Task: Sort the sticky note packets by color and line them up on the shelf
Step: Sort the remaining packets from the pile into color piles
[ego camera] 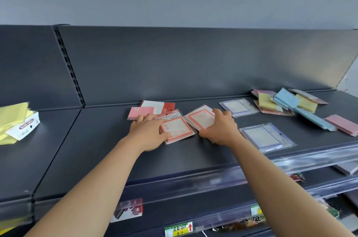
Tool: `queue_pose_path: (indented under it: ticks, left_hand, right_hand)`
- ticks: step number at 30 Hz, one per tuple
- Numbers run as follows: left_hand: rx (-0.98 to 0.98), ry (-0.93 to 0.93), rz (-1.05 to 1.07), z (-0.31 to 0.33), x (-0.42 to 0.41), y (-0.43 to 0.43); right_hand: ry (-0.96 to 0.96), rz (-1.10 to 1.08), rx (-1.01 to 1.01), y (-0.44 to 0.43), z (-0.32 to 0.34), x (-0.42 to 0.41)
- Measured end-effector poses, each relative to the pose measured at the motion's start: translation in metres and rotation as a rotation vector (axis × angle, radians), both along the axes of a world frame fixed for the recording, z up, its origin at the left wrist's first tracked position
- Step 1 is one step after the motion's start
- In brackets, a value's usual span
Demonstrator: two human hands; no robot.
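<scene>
The right hand [219,128] grasps the right red-bordered packet [201,119], with fingers curled over its far edge and thumb at its near edge, a hold suited to sliding or lifting it. The left hand [149,132] lies flat, fingers on the pink packet [140,111] and thumb along the left red-bordered packet [177,130], probably to pin both in place. The two red-bordered packets lie just beside each other on the middle of the shelf [96,149], apparently forming the red group. Two purple-bordered packets [265,138] lie to the right. The mixed pile [286,101] beyond is unsorted. Yellow packets [13,118] sit far left.
</scene>
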State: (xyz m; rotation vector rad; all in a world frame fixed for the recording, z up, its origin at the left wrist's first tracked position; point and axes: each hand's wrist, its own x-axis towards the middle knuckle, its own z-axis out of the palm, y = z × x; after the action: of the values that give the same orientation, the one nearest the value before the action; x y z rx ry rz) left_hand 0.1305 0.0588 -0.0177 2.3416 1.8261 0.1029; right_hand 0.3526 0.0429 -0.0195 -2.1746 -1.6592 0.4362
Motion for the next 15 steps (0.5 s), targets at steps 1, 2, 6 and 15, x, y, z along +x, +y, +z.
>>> queue_pose_path:
  ticks: [1,2,6,15]
  left_hand:
    - [0.003,-0.077,0.018,-0.001,-0.002,-0.002]
    - [-0.001,-0.157,0.039,-0.003,-0.003,-0.003]
    - [-0.043,-0.277,0.103,-0.006,-0.005,-0.009]
    - [-0.15,-0.759,0.22,0.003,0.002,-0.017]
  right_hand:
    - [-0.005,0.006,0.003,-0.003,0.001,-0.001]
    - [-0.017,0.008,0.004,-0.005,0.001,-0.001]
    - [0.056,-0.038,0.047,-0.016,0.006,-0.006]
    - [0.088,0.067,0.067,-0.01,-0.001,-0.039]
